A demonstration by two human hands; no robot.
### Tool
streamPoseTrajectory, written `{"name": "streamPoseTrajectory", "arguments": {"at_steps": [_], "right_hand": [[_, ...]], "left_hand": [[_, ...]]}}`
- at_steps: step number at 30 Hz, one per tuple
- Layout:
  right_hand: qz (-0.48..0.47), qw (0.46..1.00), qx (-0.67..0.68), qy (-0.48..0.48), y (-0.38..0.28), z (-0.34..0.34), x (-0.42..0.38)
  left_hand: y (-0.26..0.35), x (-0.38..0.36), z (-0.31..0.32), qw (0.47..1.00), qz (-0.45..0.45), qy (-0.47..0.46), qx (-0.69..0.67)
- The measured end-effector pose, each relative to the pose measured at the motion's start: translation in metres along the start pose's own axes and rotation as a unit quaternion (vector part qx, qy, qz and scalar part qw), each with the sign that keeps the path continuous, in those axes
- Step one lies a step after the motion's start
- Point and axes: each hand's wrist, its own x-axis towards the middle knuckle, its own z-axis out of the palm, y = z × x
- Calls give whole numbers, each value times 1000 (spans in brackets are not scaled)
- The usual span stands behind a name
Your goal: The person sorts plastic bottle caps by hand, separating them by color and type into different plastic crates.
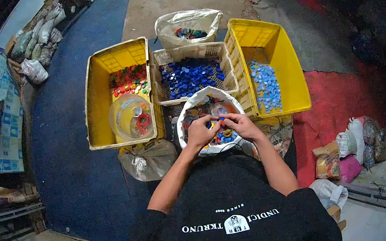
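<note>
Shirt [230,184]: black
Left hand [199,132], right hand [244,127]: both pinched on cap [222,118]
Sack [199,96]: open beneath
Crates [290,78]: near, seemingly for reach

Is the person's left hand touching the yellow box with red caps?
Apart: the head view shows a gap, with the white sack's rim between left hand and yellow box.

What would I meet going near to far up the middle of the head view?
Black shirt → front sack, with left hand and right hand over it → white crate of dark blue caps → rear bag.
</note>
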Motion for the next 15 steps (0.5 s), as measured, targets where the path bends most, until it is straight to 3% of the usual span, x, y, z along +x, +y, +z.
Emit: {"name": "streamPoseTrajectory", "arguments": {"at_steps": [5,10,11,13,15], "right_hand": [[8,1000,-26,-5,-2,2,-3],[14,999,-32,2,-14,5,-5],[0,999,-45,1,-15,4,-2],[-16,999,-33,0,-18,8,-2],[-20,999,-28,3,-17,8,0]], "left_hand": [[4,-1,-4,1000,2,-14,15],[10,-1,-8,957,-106,-84,-255],[10,1,-9,958,-104,-84,-254],[7,-2,-9,846,-284,-143,-429],[6,-2,-6,815,-317,-146,-463]]}}
